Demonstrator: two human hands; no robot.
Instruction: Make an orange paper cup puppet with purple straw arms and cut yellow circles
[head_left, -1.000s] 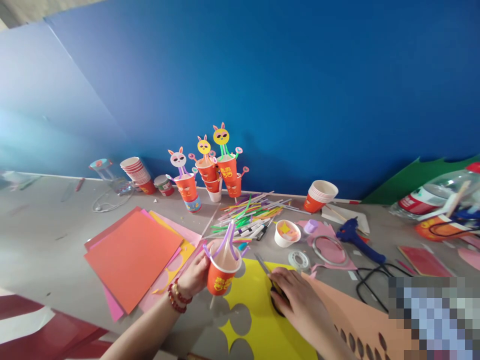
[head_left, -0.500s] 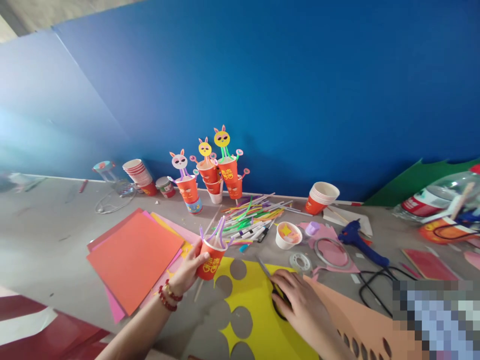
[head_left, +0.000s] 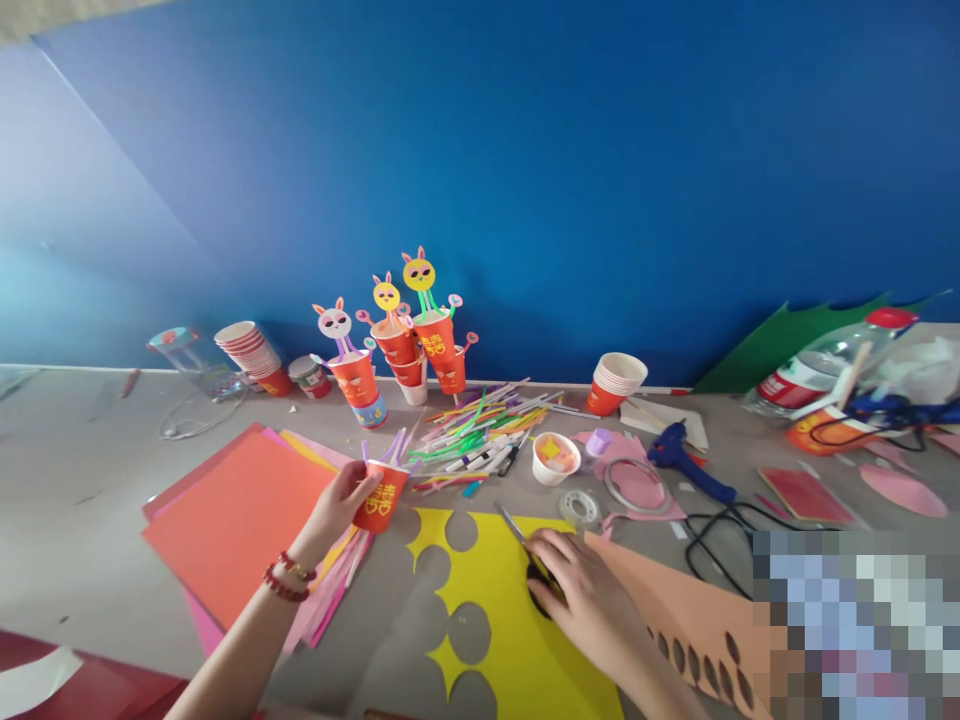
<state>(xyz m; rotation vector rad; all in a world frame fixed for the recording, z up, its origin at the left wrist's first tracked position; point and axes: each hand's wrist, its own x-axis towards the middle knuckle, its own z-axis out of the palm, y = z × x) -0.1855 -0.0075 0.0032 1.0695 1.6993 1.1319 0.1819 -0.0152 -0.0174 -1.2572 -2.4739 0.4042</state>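
Note:
My left hand point(head_left: 341, 500) is closed around the side of a red paper cup point(head_left: 381, 500) with yellow lettering. Purple and white straws point(head_left: 396, 447) stick up out of its mouth. Beside it, my right hand point(head_left: 574, 580) rests over yellow card with its fingers around the black handles of scissors point(head_left: 512, 524); the blades point away to the upper left. Round holes are cut through the yellow card point(head_left: 525, 640). Against the wall, red cups carry paper rabbit heads: a pale rabbit point(head_left: 334, 323), a small yellow rabbit point(head_left: 386, 296) and a larger yellow rabbit point(head_left: 419, 274).
Loose straws and markers point(head_left: 480, 430) lie in a pile behind the hands. Orange paper sheets point(head_left: 232, 520) cover the left side. To the right are a white tub point(head_left: 556, 460), a tape roll point(head_left: 580, 508), a blue glue gun point(head_left: 686, 460) with a black cord, and stacked cups point(head_left: 616, 383).
The view has turned slightly right, so everything sits further left. My left hand has shifted the cup a little left and tilted it less. The right hand stays on the scissors.

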